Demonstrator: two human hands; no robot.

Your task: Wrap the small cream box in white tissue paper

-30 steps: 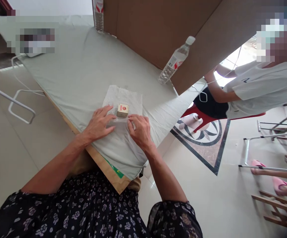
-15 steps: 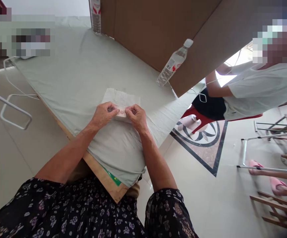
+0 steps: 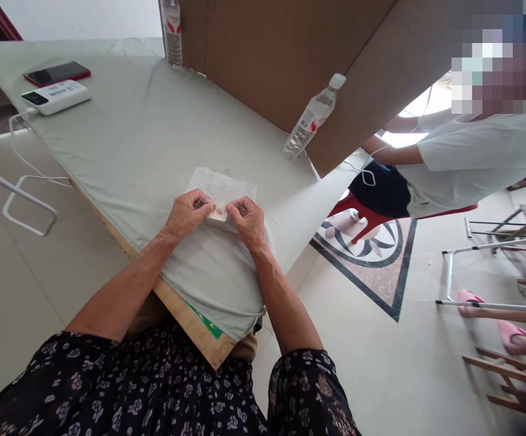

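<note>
A thin white paper sheet point(image 3: 226, 183) lies on the cloth-covered table in front of me, slightly wrinkled. Its near edge is turned up into a small fold with reddish marks. My left hand point(image 3: 189, 212) pinches this fold from the left between thumb and fingers. From the right, my right hand point(image 3: 248, 221) grips the same fold, its thumb and forefinger pressed together. A short stretch of the fold shows between the fingertips; the rest of the near edge is partly hidden by my hands.
The pale green cloth point(image 3: 121, 133) covers a wooden board point(image 3: 206, 345). A water bottle point(image 3: 315, 115) leans by a brown cardboard panel point(image 3: 281, 60); another bottle point(image 3: 172, 36) stands farther left. A phone point(image 3: 58, 73) and white power bank point(image 3: 58, 98) lie far left. A person point(image 3: 476, 157) sits right.
The view has shifted slightly. Both hands stay pinched on the paper's fold, with small finger movements; a little more of the fold shows between them.
</note>
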